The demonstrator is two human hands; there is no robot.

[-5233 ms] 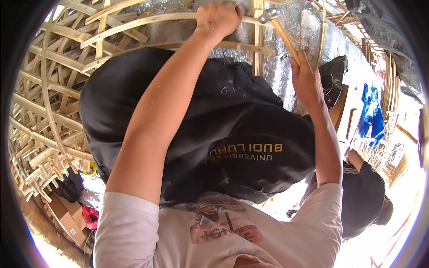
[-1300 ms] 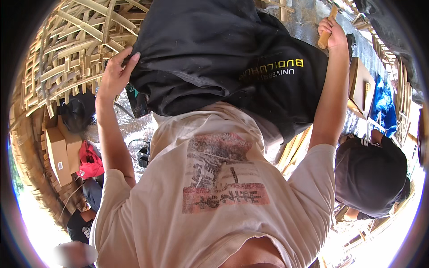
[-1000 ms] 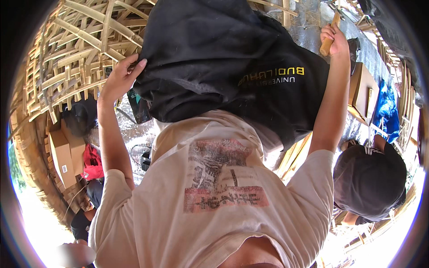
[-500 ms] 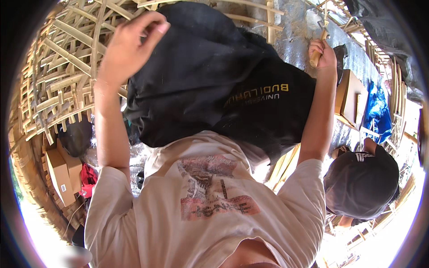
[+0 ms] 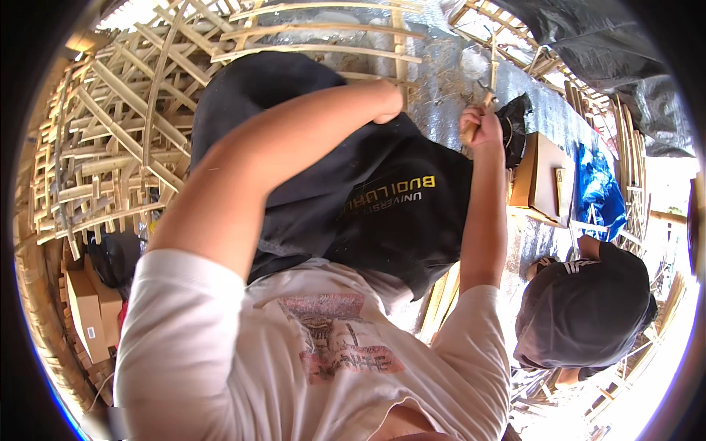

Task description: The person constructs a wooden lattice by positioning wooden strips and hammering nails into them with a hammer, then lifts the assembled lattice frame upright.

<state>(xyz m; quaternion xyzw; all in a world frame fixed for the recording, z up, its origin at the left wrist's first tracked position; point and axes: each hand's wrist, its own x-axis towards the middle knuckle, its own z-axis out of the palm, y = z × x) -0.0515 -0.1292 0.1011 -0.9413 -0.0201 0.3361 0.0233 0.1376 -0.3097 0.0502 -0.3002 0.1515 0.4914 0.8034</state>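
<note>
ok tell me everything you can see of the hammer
The hammer has a tan handle that looks wooden and a small grey head that looks metal. The person's right hand grips the handle, its butt end poking out below. It slants, head upward and toward the picture's right, with silvery sheeting behind. The head is too small to tell its exact shape or whether it touches anything.

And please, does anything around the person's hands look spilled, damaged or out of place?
Nothing clearly stands out as spilled or damaged. At most, the black plastic bag lies crumpled beside the cardboard box on the right, which looks a bit untidy. The wooden-handled hammer sits normally in the right hand.
</note>
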